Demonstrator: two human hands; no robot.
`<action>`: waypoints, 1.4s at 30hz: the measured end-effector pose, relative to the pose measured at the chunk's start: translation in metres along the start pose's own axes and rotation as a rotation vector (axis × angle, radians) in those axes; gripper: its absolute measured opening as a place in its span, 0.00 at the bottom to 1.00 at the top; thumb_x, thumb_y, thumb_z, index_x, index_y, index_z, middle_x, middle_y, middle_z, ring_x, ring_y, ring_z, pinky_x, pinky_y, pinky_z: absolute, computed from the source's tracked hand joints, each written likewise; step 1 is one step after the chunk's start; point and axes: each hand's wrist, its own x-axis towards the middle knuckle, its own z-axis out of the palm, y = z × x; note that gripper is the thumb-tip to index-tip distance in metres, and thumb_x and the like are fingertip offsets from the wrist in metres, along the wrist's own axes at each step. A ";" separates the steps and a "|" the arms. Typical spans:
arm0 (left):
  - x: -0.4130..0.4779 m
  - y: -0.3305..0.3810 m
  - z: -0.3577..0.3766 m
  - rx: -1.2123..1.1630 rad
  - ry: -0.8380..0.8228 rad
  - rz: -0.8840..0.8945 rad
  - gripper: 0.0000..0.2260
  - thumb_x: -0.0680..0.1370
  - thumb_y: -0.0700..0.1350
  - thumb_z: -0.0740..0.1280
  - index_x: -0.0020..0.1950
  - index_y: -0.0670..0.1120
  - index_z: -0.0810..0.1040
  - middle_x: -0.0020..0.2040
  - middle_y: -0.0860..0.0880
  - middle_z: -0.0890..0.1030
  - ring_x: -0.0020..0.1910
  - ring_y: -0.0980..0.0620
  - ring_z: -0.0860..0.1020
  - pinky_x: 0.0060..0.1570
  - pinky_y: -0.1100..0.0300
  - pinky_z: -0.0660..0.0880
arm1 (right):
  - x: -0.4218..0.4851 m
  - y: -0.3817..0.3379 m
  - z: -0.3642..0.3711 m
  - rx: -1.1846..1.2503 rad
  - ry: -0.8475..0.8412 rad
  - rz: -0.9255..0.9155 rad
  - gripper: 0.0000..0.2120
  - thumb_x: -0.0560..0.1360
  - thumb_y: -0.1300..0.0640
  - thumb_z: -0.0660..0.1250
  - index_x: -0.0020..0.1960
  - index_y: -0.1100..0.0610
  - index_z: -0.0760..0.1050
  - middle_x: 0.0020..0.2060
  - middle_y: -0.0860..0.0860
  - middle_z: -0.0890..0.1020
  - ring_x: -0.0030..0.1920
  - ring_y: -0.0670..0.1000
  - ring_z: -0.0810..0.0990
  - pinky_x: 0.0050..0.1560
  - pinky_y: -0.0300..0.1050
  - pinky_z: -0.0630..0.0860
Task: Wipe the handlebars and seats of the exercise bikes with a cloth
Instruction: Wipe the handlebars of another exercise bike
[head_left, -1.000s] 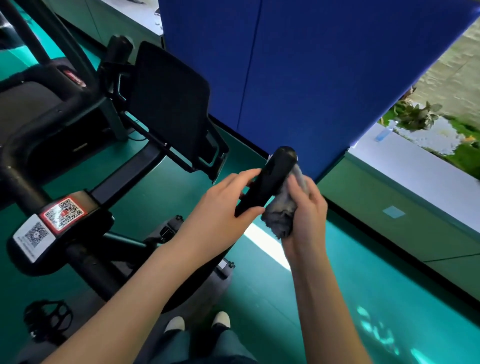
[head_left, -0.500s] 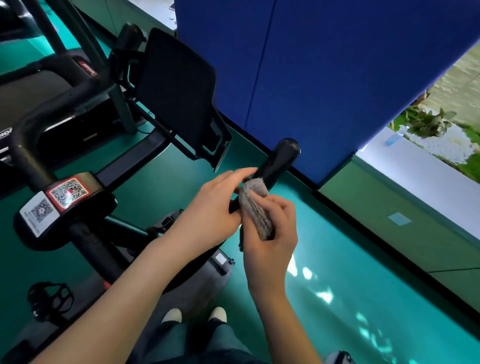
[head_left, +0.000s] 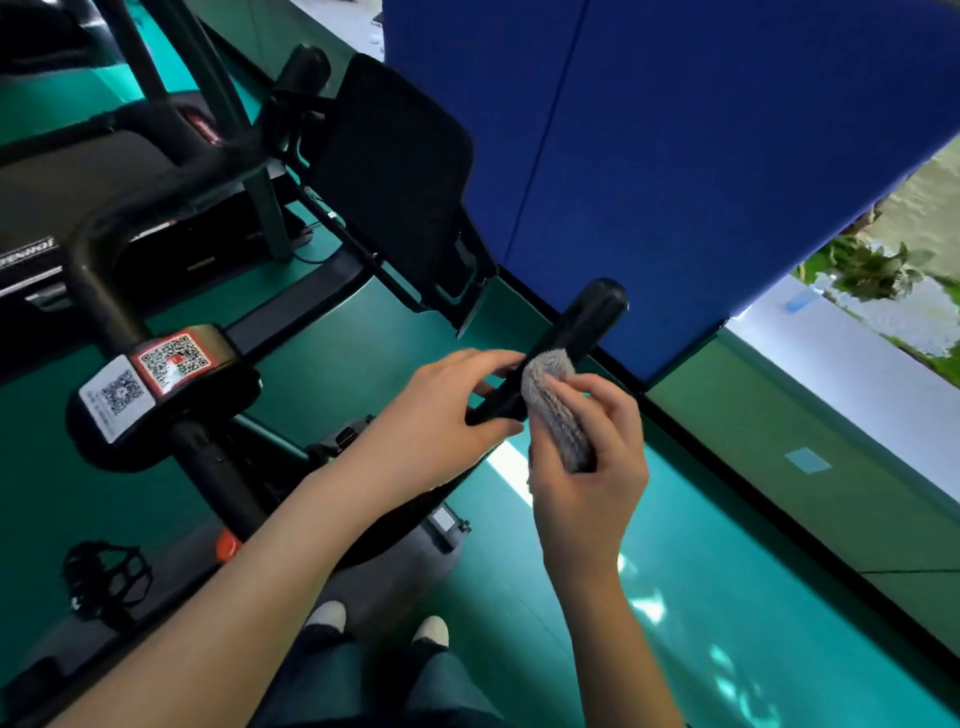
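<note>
while the left hand (head_left: 441, 410) steadies the handlebar (head_left: 587, 322), thumb below and fingers over the top so it is clamped on the black grip, the right hand (head_left: 587, 467) has its fingers curled round a folded grey cloth (head_left: 553, 410) and presses its upper end against the bar, just below the rounded tip. the cloth lies on the near side of the grip, touching it, right beside the left fingertips.

a second ago the cloth was bunched behind the bar and higher, close to the tip, with the right fingers wrapped over it. half a second ago it had come down and round to the near side, and it sits at much the same spot now. that reads as one downward stroke along this grip, so the tip looks covered and the lower stretch under the left hand is probably what remains. the dark screen (head_left: 395, 171) and the qr stickers (head_left: 174, 358) on the bike have only shifted with the head. no seat shows in this view, so i judge that part is yet to do.
</note>
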 end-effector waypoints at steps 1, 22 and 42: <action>0.001 -0.001 -0.001 -0.012 -0.010 -0.001 0.23 0.72 0.46 0.72 0.65 0.57 0.71 0.58 0.61 0.75 0.52 0.66 0.74 0.50 0.69 0.72 | 0.002 -0.002 -0.001 0.000 0.012 -0.010 0.11 0.68 0.70 0.72 0.50 0.63 0.81 0.49 0.55 0.79 0.51 0.45 0.78 0.55 0.37 0.72; 0.020 -0.036 -0.035 -0.208 -0.316 0.004 0.20 0.73 0.50 0.71 0.64 0.55 0.72 0.55 0.60 0.76 0.51 0.63 0.76 0.53 0.60 0.75 | 0.042 -0.064 0.031 -0.454 0.078 -0.032 0.13 0.69 0.65 0.74 0.51 0.53 0.82 0.44 0.36 0.80 0.47 0.48 0.79 0.50 0.33 0.73; 0.018 -0.056 -0.055 -0.187 -0.535 -0.038 0.20 0.70 0.53 0.72 0.61 0.55 0.74 0.53 0.60 0.77 0.50 0.61 0.77 0.51 0.61 0.75 | 0.024 -0.076 0.051 -0.836 -0.393 0.293 0.12 0.70 0.65 0.66 0.49 0.54 0.80 0.39 0.51 0.74 0.45 0.49 0.70 0.40 0.23 0.63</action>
